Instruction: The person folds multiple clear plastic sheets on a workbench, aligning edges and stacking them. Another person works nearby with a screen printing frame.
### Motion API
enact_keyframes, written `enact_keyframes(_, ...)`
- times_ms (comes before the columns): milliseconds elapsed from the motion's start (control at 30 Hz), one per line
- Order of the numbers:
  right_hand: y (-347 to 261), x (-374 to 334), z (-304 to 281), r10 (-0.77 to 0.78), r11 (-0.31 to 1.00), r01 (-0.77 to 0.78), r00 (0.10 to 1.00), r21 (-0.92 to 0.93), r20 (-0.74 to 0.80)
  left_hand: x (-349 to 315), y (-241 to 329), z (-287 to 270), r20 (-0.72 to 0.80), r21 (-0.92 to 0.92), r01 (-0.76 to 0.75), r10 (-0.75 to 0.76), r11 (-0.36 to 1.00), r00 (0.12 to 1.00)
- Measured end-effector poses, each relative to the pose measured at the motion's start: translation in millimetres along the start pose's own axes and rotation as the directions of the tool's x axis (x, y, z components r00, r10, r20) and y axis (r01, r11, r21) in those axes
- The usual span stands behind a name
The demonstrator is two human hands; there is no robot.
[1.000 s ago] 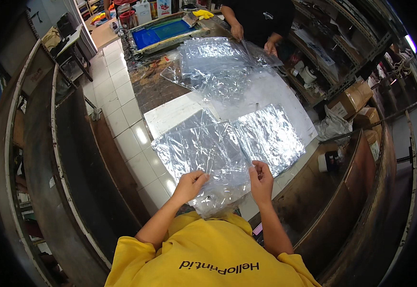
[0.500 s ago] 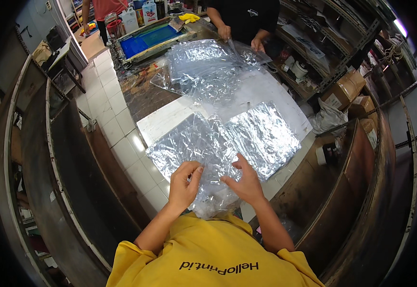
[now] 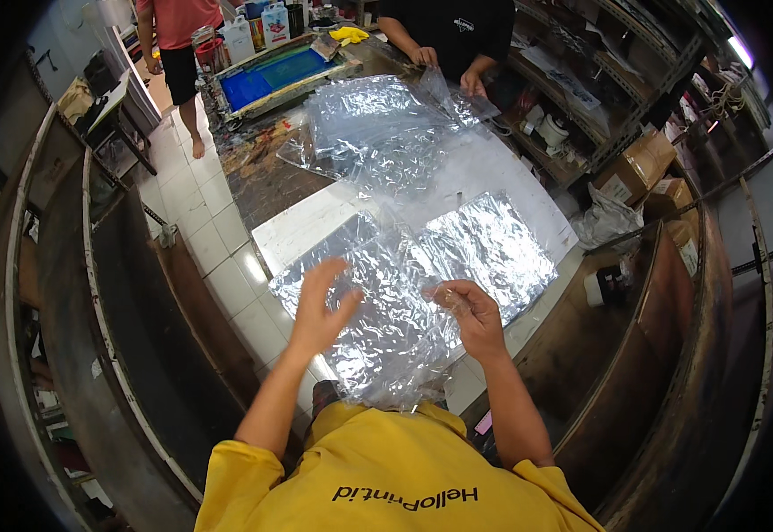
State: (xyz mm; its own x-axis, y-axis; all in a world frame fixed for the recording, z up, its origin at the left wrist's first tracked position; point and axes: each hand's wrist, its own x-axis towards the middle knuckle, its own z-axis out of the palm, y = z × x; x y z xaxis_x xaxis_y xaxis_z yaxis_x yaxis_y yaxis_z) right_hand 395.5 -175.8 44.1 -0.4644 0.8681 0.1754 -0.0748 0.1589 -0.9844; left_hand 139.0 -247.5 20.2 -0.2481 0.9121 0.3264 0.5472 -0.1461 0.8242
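Observation:
A crinkled clear plastic sheet [image 3: 386, 346], perhaps a bag, hangs over the table's near edge toward my body. My right hand [image 3: 473, 319] pinches its right edge between thumb and fingertips. Over the sheet's left part is my left hand [image 3: 323, 306], fingers apart and slightly blurred, gripping nothing. A stack of shiny clear plastic [image 3: 493, 253] lies to the right, beyond my right hand. More plastic reaches under and past my left hand, where the layers are hard to tell apart.
Farther up the white-topped table [image 3: 519, 177] lies a larger pile of clear plastic [image 3: 369, 115]. A co-worker's hands [image 3: 472, 82] hold plastic at the far side. A blue-meshed screen frame [image 3: 271, 78] sits at the back left. Dark panels [image 3: 152, 328] stand at left; cartons [image 3: 639, 164] at right.
My left hand has opened and moved up and left. My right hand has closed on the plastic sheet, which is now spread wider. At the back left, another person has stepped further into view.

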Motion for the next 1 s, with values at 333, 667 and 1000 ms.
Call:
enact_keyframes(333, -23, 26, 6, -0.160, 0.919, 0.057, 0.959, 0.391, 0.235, 93, -45, -25, 0.482, -0.019, 0.270, -0.228, 0.963, 0.846)
enact_keyframes(667, 4, 15, -24, 0.015, 0.878, -0.045, 0.998, 0.477, 0.066, 96, 6, -75, 0.513, -0.518, 0.482, -0.194, 0.707, 0.836)
enact_keyframes(1000, -24, -2, -28, 0.065, 0.964, -0.089, 0.993, 0.251, 0.103, 111, 29, -82, 0.358, -0.696, 0.315, -0.068, 0.646, 0.931)
